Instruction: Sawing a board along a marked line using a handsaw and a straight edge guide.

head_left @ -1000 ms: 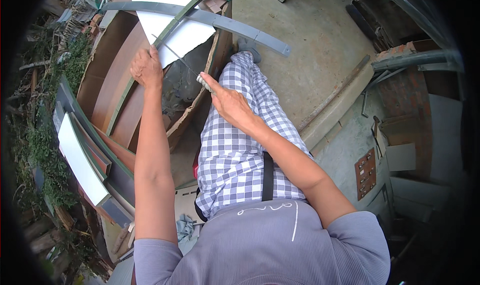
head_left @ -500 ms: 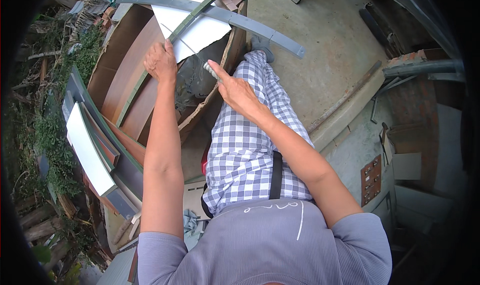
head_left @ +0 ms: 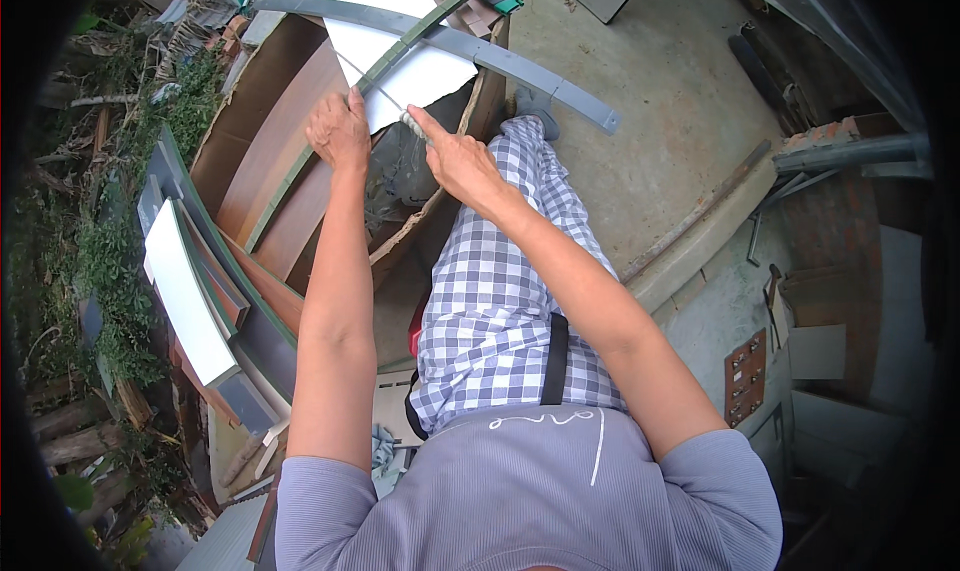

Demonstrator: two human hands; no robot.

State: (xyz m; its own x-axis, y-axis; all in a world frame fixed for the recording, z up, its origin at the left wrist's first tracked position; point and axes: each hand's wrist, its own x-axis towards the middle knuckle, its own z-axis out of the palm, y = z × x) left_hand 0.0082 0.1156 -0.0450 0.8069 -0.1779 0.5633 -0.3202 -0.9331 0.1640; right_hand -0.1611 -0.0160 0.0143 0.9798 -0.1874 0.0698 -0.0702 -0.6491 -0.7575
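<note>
Green and long, a narrow flat strip (head_left: 408,39) lies on a slant over the cardboard box (head_left: 245,96), with its low end inside the box. The left hand (head_left: 340,131) is curled tight around this strip, with the thumb near the top. The right hand (head_left: 462,166) holds a thin grey metal rod with a pale handle (head_left: 410,123). Its pointing finger is stretched out along the handle, and the other fingers are bent around it. The rod crosses the green strip just above the left hand; I cannot tell if they touch.

Under the green strip is a smooth white sheet with a pointed corner (head_left: 430,71). A long grey flat strip (head_left: 540,75) lies over the sheet and crosses below the green one. Brown wood-look boards (head_left: 275,136) sit in the box. Beside the box are legs in blue-grey and white checked trousers (head_left: 500,281).
</note>
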